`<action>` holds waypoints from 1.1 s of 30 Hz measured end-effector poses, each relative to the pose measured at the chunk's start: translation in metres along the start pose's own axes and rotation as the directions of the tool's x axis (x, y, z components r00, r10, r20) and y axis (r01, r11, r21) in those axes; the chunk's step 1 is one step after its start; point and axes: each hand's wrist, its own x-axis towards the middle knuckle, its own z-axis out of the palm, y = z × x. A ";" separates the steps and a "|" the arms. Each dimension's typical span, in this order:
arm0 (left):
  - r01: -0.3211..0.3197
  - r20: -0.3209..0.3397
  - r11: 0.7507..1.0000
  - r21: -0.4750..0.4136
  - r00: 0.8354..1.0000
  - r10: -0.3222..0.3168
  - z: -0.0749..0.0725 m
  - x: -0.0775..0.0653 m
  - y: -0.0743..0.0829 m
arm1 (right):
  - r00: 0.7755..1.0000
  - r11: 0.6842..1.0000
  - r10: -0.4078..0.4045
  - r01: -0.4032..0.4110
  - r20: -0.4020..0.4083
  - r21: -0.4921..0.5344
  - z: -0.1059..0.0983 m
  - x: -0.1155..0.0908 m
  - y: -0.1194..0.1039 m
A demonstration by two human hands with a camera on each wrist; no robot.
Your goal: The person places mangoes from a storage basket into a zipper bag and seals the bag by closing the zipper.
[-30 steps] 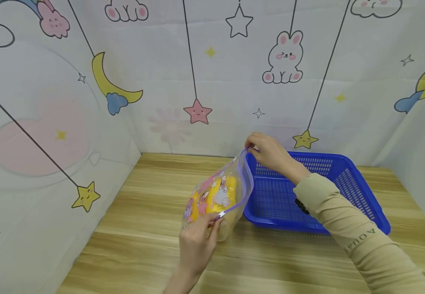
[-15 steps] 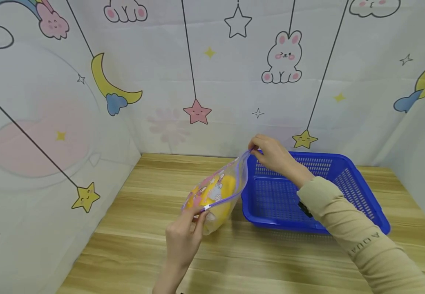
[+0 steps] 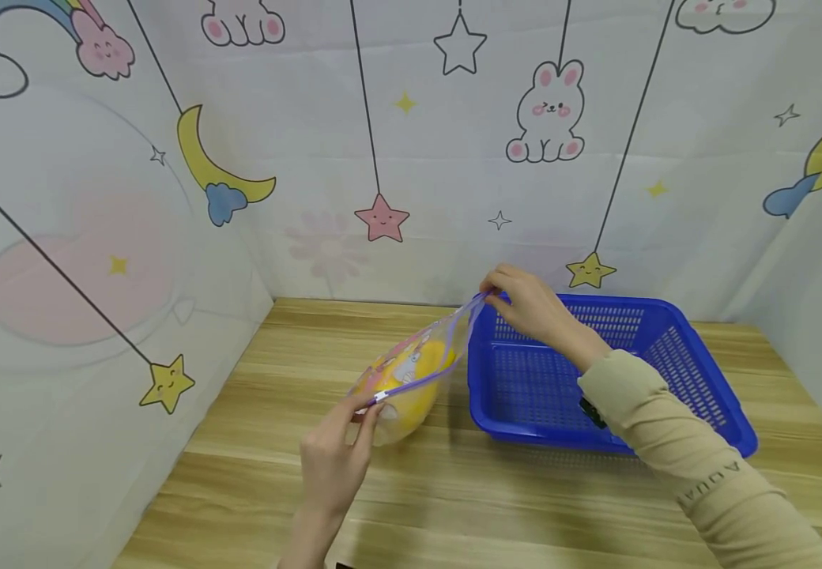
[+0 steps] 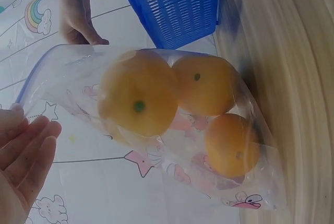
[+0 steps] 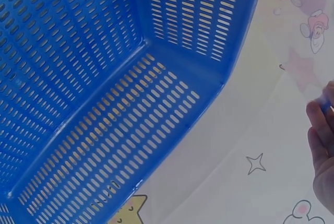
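A clear zip bag [image 3: 411, 371] with pink and purple cartoon prints hangs tilted between my two hands over the table. Several orange citrus fruits fill it; one large orange [image 4: 138, 93] lies nearest the mouth, and a smaller orange [image 4: 232, 148] is lower down. My left hand [image 3: 333, 458] pinches the near corner of the mouth, right by the white slider [image 3: 381, 396] on the purple zip. At the far corner, my right hand [image 3: 528, 308] pinches the other end of that zip between thumb and fingers. The mouth is stretched long, its two edges slightly apart.
A blue slotted plastic basket [image 3: 482, 423] stands on the wooden table [image 3: 276, 490] just right of the bag, under my right forearm. Behind and to both sides hang white cloth walls [image 3: 311, 158] with cartoon prints.
My left hand has moved left, drawing the near corner and slider with it. The bag's mouth has become longer and narrower. My right hand has shifted slightly right.
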 end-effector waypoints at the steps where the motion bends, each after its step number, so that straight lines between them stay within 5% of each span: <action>1: -0.001 -0.006 1.000 -0.005 1.000 0.001 -0.001 0.000 -0.001 | 1.000 1.000 -0.002 0.002 0.000 -0.006 0.000 0.000 0.000; 6: -0.007 -0.042 0.998 -0.060 0.999 0.004 -0.003 0.002 -0.005 | 1.000 1.000 -0.005 0.005 0.002 -0.017 -0.001 -0.003 -0.002; 13: 0.085 -0.035 0.989 -0.121 0.995 -0.090 -0.008 0.005 -0.009 | 1.000 1.000 0.018 -0.018 0.011 0.003 -0.002 -0.007 -0.006; 22: 0.052 -0.106 0.997 -0.061 0.993 -0.058 -0.011 0.011 -0.013 | 0.999 0.998 0.035 -0.034 -0.010 0.054 -0.001 -0.013 -0.012; 33: 0.028 -0.101 0.997 -0.070 0.994 -0.035 -0.016 0.020 -0.026 | 0.997 0.999 0.000 0.003 -0.077 0.045 0.000 -0.020 -0.013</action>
